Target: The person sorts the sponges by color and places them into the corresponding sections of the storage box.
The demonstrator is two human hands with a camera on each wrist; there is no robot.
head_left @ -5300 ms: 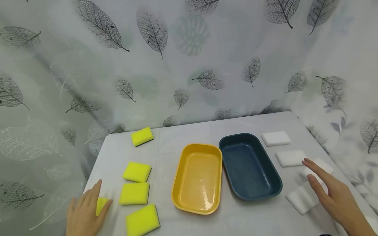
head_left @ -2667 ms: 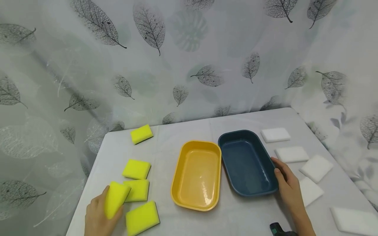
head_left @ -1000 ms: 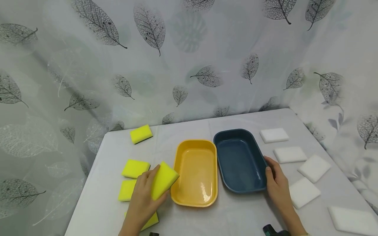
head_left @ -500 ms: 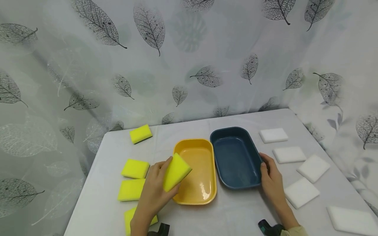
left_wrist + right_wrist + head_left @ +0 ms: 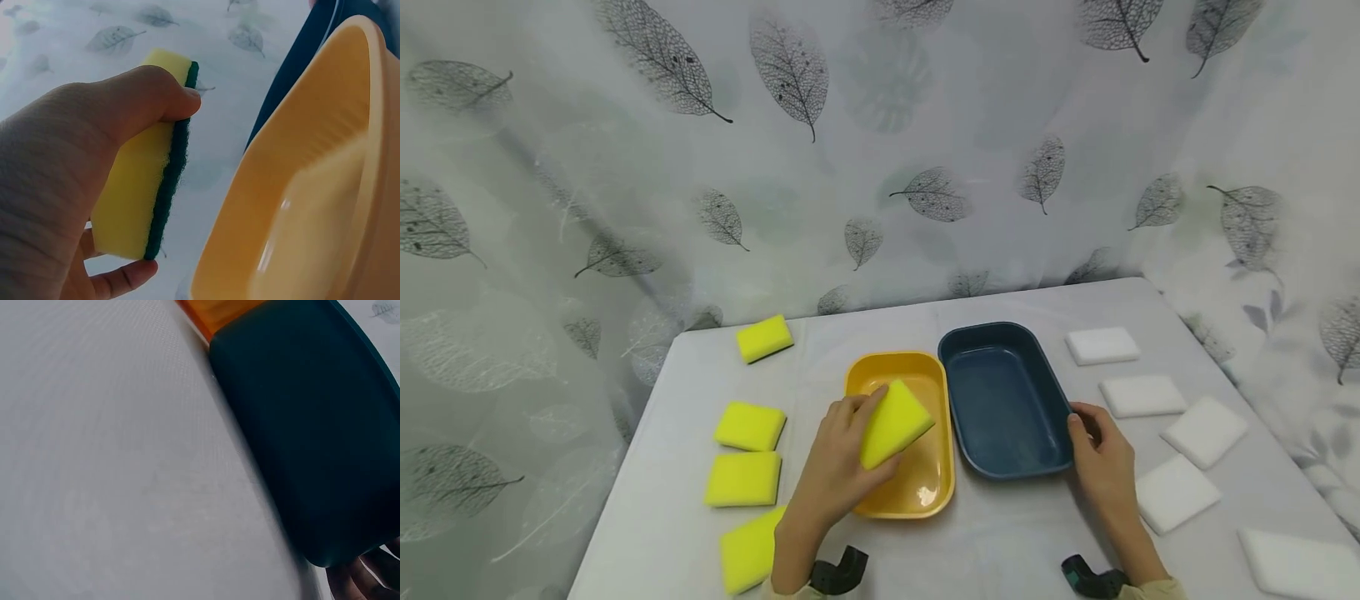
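Note:
My left hand (image 5: 844, 458) holds a sponge (image 5: 895, 425) over the yellow tray (image 5: 853, 367). In the left wrist view the sponge (image 5: 134, 181) shows a yellow foam side and a dark green scouring layer, with the thumb across its upper end and fingers below. The fingertips of my right hand (image 5: 1105, 458) touch the outer right wall of the dark blue tray (image 5: 1003, 400). Part of those fingers shows at the tray's corner in the right wrist view; the thumb is hidden there. The two trays stand side by side, and the blue one has nothing in it.
Several yellow sponges (image 5: 742, 479) lie in a column at the left of the white-covered table (image 5: 1000, 550). Several white sponge blocks (image 5: 1142, 396) lie along the right side. A leaf-print curtain (image 5: 880, 167) hangs behind the table's back edge.
My left hand has picked up a sponge at the left and carried it right, over the yellow tray. My right hand has come to the blue tray, which has shifted left with the yellow one.

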